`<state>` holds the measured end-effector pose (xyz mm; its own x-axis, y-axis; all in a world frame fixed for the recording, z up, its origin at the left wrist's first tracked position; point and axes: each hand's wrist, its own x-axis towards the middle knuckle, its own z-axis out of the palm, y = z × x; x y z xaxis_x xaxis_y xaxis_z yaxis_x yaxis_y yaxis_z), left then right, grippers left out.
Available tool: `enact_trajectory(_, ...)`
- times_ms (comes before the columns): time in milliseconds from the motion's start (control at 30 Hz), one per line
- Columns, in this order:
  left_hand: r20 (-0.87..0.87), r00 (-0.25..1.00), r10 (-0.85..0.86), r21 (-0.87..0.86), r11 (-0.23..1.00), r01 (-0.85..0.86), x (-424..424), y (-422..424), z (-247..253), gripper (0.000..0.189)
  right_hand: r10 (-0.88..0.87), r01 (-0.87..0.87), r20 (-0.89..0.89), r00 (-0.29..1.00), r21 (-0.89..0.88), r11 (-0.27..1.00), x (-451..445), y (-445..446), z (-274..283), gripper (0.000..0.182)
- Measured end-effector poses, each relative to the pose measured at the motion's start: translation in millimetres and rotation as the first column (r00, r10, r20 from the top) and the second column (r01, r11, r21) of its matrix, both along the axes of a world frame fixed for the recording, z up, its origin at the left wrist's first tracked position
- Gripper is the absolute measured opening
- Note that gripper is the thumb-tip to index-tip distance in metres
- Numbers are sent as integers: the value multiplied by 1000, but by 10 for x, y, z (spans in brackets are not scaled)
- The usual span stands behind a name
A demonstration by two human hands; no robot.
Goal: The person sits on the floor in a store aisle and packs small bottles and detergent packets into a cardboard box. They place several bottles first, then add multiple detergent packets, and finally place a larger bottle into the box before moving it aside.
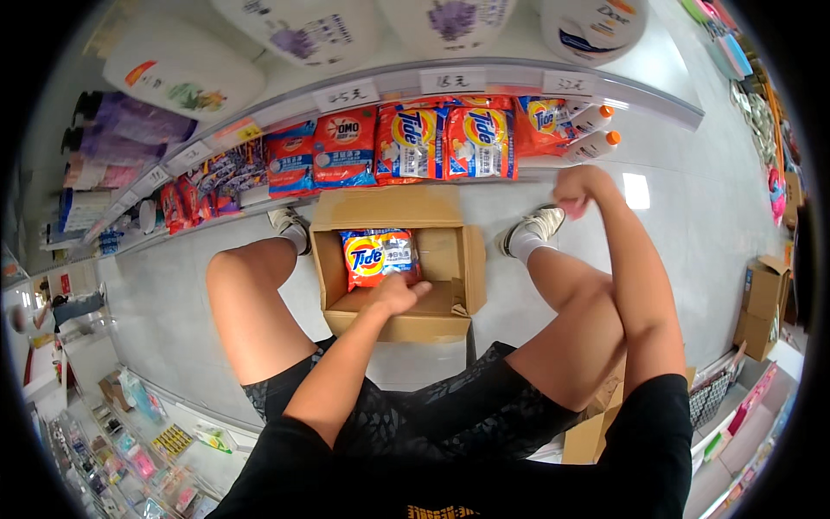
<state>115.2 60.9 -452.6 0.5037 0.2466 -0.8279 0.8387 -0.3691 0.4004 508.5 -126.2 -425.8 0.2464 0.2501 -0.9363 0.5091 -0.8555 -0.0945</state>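
An open cardboard box stands on the floor between my feet, with a Tide detergent bag lying in its left part. My left hand reaches over the box's near side, at the bag's lower edge, thumb apart from the fingers; its fingertips are blurred, and whether they touch the bag is unclear. To the right, above my shoe, is my right hand, bent at the wrist, fingers curled and blurred. Upright Tide bags and red OMO bags line the bottom shelf beyond the box.
Above the bags juts a shelf edge with price tags, bearing large white bottles. White bottles with orange caps lie at the bottom shelf's right end. More cardboard boxes stand at far right. A person is at far left.
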Motion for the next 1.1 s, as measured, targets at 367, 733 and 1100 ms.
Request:
enact_trajectory(367, 192, 799, 569, 187, 778, -599, -660, 910, -1457, 90, -247, 355, -280, 928, 456, 816, -2916, 1610, -1151, 35)
enact_trajectory(733, -8, 787, 617, 113, 783, -612, -667, 922, -1300, 68, -591, 507, 49, 805, 462, 728, -3625, 1446, -2279, 37)
enact_trajectory(1100, -218, 561, 799, -655, 306, -691, -688, 910, -919, 32, -621, 687, -356, 698, 577, 442, -2883, 1131, -911, 39)
